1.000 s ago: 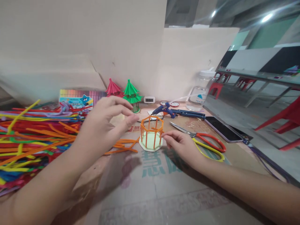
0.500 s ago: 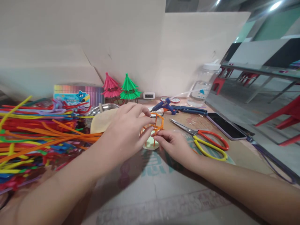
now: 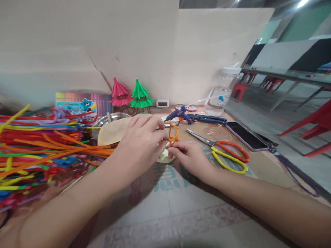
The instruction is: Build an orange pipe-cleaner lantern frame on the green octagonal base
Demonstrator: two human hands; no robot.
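Observation:
A small orange frame of bent stems (image 3: 174, 130) stands over a pale flat base (image 3: 165, 158) at the middle of the table. My left hand (image 3: 144, 141) grips the frame's left side between thumb and fingers and hides much of it. From the right, my right hand (image 3: 190, 156) pinches the frame's lower right part near the base. Its thumb and index finger are pressed together. The left part of the base is behind my left hand's fingers.
Scissors (image 3: 214, 142), a blue glue gun (image 3: 181, 114) and a phone (image 3: 247, 136) lie right. Colourful stems (image 3: 62, 151) pile up left. Behind stand pink (image 3: 120, 93) and green trees (image 3: 141, 96), a small clock (image 3: 162, 103) and a bottle (image 3: 221, 91).
The view has shifted slightly, so everything sits a little further left and up. The orange frame looks raised relative to the base, with both hands still on it.

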